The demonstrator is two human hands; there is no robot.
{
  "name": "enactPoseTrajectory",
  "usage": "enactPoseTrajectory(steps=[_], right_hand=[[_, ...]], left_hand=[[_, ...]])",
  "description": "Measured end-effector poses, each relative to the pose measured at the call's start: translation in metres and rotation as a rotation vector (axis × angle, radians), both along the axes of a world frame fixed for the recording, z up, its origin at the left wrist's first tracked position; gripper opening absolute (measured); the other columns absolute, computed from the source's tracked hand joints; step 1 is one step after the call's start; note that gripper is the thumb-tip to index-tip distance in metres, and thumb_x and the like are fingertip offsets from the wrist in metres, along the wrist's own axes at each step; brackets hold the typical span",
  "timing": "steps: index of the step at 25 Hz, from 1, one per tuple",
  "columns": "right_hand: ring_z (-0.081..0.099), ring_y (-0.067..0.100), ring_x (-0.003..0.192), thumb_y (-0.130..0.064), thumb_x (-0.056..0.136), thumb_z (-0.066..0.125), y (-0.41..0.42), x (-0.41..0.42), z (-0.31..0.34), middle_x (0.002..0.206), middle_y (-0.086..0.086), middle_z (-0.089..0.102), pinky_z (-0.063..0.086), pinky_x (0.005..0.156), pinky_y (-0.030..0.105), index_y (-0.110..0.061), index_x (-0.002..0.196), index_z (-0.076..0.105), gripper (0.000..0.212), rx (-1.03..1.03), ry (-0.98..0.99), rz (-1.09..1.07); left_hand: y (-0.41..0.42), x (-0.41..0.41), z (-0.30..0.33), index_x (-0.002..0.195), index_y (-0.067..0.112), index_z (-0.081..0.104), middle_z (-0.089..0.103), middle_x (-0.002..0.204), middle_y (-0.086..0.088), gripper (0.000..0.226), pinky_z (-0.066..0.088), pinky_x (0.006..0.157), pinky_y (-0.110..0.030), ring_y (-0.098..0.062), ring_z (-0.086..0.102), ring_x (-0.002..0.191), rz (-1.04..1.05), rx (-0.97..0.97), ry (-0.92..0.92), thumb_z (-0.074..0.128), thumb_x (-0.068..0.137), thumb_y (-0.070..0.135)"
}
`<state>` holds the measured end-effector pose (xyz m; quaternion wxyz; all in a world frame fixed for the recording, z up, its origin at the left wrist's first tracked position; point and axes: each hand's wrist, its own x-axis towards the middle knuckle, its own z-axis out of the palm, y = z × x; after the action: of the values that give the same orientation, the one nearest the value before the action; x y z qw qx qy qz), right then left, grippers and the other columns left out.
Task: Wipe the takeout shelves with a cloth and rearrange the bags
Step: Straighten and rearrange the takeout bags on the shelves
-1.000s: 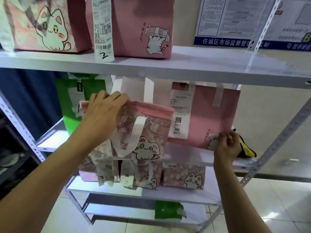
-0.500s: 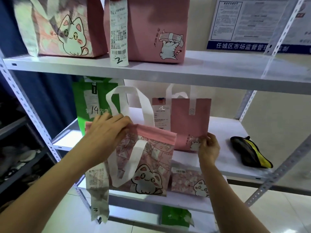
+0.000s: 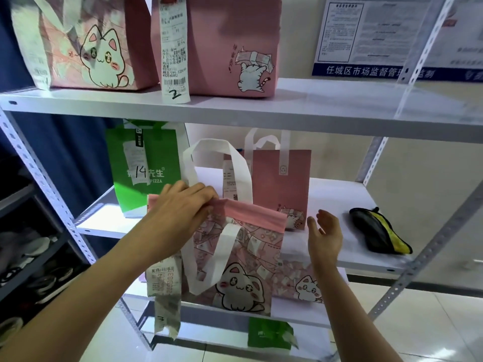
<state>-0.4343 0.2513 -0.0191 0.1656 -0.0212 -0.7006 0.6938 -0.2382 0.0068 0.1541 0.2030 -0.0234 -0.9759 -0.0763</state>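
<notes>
Pink cat-print bag [image 3: 235, 262] hangs in front of the middle shelf [image 3: 339, 202], its top edge gripped by the left hand [image 3: 180, 212]; the right hand [image 3: 325, 235] is spread and holds nothing; farther back on that white shelf stand a plain pink bag [image 3: 285, 184], a green bag [image 3: 146, 168] and a black-and-yellow cloth [image 3: 379, 231]; behind, a beige wall [image 3: 418, 165] with a notice [image 3: 366, 35].

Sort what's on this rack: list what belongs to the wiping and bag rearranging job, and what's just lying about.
Job:
- cat-print bag, gripped at its top by the left hand
- plain pink bag on the middle shelf; right hand open beside it
- green bag
- black-and-yellow cloth
- two pink bags above

Lying about:
- wall notice
- shoes at left
</notes>
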Motion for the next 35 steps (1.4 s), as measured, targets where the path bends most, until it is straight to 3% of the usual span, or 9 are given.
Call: enactPoseTrajectory(steps=[3, 7, 11, 16, 21, 25, 29, 31, 35], right_hand=[[0.070, 0.013, 0.105, -0.038, 0.099, 0.059, 0.010, 0.041, 0.020, 0.104, -0.008, 0.074, 0.051, 0.079, 0.010, -0.035, 0.112, 0.063, 0.014, 0.000, 0.100, 0.124], [0.067, 0.016, 0.112, -0.063, 0.098, 0.042, 0.027, 0.094, 0.064, 0.118, -0.002, 0.072, 0.055, 0.092, 0.027, -0.025, 0.124, 0.064, 0.051, -0.041, 0.278, 0.365], [0.068, 0.012, 0.107, -0.057, 0.091, 0.059, 0.052, 0.122, 0.114, 0.114, -0.007, 0.072, 0.058, 0.086, 0.024, -0.023, 0.123, 0.063, 0.048, -0.025, 0.349, 0.380], [0.067, 0.020, 0.115, -0.044, 0.091, 0.068, 0.088, 0.127, 0.159, 0.120, -0.004, 0.071, 0.055, 0.095, 0.049, -0.029, 0.121, 0.064, 0.034, 0.053, 0.458, 0.342], [0.061, 0.014, 0.111, -0.040, 0.087, 0.063, 0.110, 0.127, 0.216, 0.115, -0.014, 0.060, 0.061, 0.074, 0.025, -0.032, 0.088, 0.076, 0.015, 0.046, 0.569, 0.261], [0.069, 0.012, 0.096, -0.033, 0.093, 0.058, 0.119, 0.125, 0.269, 0.120, 0.008, 0.060, 0.060, 0.069, 0.022, -0.020, 0.093, 0.074, 0.020, -0.108, 0.659, 0.239], [0.072, 0.028, 0.094, -0.030, 0.097, 0.058, 0.123, 0.109, 0.309, 0.115, 0.021, 0.065, 0.062, 0.070, 0.031, -0.021, 0.093, 0.074, 0.018, -0.191, 0.675, 0.193], [0.073, 0.029, 0.088, -0.032, 0.099, 0.058, 0.125, 0.098, 0.324, 0.103, 0.014, 0.072, 0.063, 0.068, 0.037, -0.022, 0.093, 0.072, 0.018, -0.199, 0.654, 0.162], [0.074, 0.018, 0.071, -0.028, 0.102, 0.055, 0.127, 0.076, 0.351, 0.081, 0.002, 0.074, 0.060, 0.057, 0.028, -0.012, 0.093, 0.067, 0.022, -0.237, 0.611, 0.122]], left_hand=[[0.014, -0.006, 0.008, 0.106, 0.029, 0.056, 0.057, 0.102, 0.014, 0.013, 0.031, 0.080, -0.034, -0.015, 0.039, 0.087, -0.020, 0.009, -0.012, 0.045, 0.101, 0.031], [0.040, -0.013, 0.031, 0.103, 0.030, 0.054, 0.047, 0.092, 0.018, 0.007, 0.028, 0.079, -0.031, -0.012, 0.039, 0.087, -0.058, 0.053, 0.028, 0.048, 0.100, 0.031], [0.069, -0.016, 0.060, 0.104, 0.029, 0.052, 0.039, 0.081, 0.023, 0.006, 0.026, 0.077, -0.031, -0.011, 0.037, 0.085, -0.071, 0.123, 0.159, 0.055, 0.098, 0.029], [0.101, -0.020, 0.101, 0.112, 0.029, 0.055, 0.046, 0.090, 0.013, 0.018, 0.033, 0.079, -0.033, -0.014, 0.043, 0.092, -0.068, 0.119, 0.311, 0.060, 0.095, 0.033], [0.130, -0.029, 0.146, 0.110, 0.029, 0.056, 0.051, 0.089, 0.018, 0.016, 0.044, 0.084, -0.039, -0.016, 0.050, 0.095, -0.193, 0.182, 0.383, 0.062, 0.095, 0.029], [0.144, -0.036, 0.187, 0.115, 0.025, 0.057, 0.059, 0.098, 0.008, 0.021, 0.048, 0.091, -0.046, -0.019, 0.054, 0.095, -0.273, 0.198, 0.486, 0.062, 0.095, 0.026], [0.149, -0.050, 0.207, 0.131, 0.021, 0.054, 0.058, 0.126, 0.000, 0.035, 0.030, 0.105, -0.033, -0.022, 0.050, 0.118, -0.187, 0.105, 0.695, 0.054, 0.099, 0.034], [0.146, -0.055, 0.207, 0.139, 0.021, 0.048, 0.049, 0.141, -0.004, 0.042, 0.024, 0.110, -0.034, -0.023, 0.040, 0.132, -0.132, 0.108, 0.749, 0.048, 0.101, 0.038], [0.131, -0.067, 0.198, 0.151, 0.027, 0.031, 0.031, 0.155, -0.003, 0.056, 0.023, 0.113, -0.041, -0.021, 0.030, 0.141, -0.092, 0.201, 0.743, 0.051, 0.100, 0.037]])
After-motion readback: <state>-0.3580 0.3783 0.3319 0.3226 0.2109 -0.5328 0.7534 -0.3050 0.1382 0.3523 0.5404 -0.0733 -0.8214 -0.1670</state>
